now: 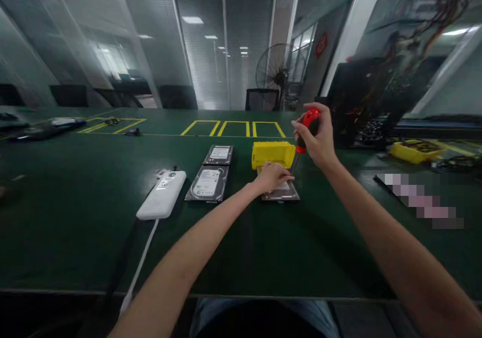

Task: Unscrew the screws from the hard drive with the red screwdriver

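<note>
My right hand [315,129] is wrapped round the red and black handle of a screwdriver [311,122]. Its shaft points down at the far right part of a hard drive [281,195]; the tip is hard to make out. My left hand [271,177] lies over that drive and covers much of its label. The left fingers are pressed together close to the screwdriver's tip, and what they pinch, if anything, is hidden. Just behind the drive stands a yellow plastic bin [273,153]. To the left, two more hard drives lie end to end, a nearer one [208,183] and a farther one [219,154].
A white power bank or phone-like device [161,196] with a white cable [145,255] lies left on the green table [233,257]. At right are a blurred-out flat object [417,197], another yellow bin [416,152] and a black monitor-like case [350,102]. Yellow tape outlines mark the far side.
</note>
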A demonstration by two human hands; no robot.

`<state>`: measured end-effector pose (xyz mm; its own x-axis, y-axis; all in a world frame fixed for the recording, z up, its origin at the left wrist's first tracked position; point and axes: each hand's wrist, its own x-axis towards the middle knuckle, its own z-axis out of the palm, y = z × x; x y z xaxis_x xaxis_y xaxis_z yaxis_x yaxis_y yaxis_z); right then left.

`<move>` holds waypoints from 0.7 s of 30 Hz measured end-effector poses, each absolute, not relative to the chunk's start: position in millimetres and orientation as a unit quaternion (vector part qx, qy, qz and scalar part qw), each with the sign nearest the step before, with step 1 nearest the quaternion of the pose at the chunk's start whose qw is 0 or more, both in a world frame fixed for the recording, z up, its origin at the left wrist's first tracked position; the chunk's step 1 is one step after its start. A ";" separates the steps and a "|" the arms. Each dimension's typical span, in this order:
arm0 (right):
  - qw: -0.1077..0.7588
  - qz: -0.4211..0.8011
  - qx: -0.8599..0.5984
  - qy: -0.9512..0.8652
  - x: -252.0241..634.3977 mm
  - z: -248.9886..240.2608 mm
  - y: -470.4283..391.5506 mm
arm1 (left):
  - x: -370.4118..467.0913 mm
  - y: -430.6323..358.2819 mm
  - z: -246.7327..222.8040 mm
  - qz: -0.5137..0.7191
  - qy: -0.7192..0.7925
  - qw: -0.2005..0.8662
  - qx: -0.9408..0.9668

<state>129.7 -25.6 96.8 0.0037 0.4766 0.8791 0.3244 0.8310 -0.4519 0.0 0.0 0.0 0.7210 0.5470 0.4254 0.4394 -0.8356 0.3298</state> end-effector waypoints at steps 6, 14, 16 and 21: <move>0.639 0.095 -0.304 -0.700 136.5 94.9 -20.4 | 1.6 -0.2 0.3 0.247 0.268 0.094 0.926; 0.622 0.117 -0.329 -0.701 138.7 96.3 -20.8 | -0.6 -2.3 0.7 0.258 0.267 0.104 0.923; 0.621 0.116 -0.333 -0.700 137.2 97.5 -22.6 | -0.7 -2.7 1.2 0.256 0.267 0.106 0.923; 0.619 0.119 -0.332 -0.701 135.2 99.2 -25.8 | -1.5 -5.3 3.3 0.252 0.271 0.113 0.922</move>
<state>135.2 -25.8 99.2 -0.0124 0.6143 0.7890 0.3184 0.7504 -0.5793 -1.5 -5.3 3.3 0.7256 0.5571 0.4040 0.4434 -0.8274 0.3446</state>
